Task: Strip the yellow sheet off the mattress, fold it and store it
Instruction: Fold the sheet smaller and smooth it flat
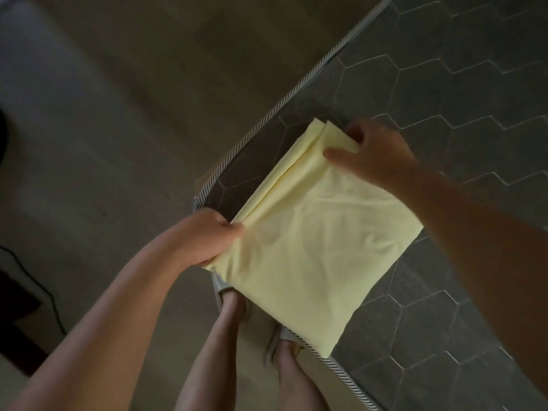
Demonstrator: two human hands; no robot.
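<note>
Yellow sheet (pixel 311 241), a soft folded square, on hexagon-quilted mattress (pixel 462 93)

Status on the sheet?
Left hand pinches yellow sheet at near corner; right hand grips far edge. Sheet folded, over mattress corner. Nothing blocking.

No legible text, labels or signs anywhere.

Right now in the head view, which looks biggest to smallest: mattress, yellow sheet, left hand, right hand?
1. mattress
2. yellow sheet
3. left hand and right hand look about alike; I can't rank them.
</note>
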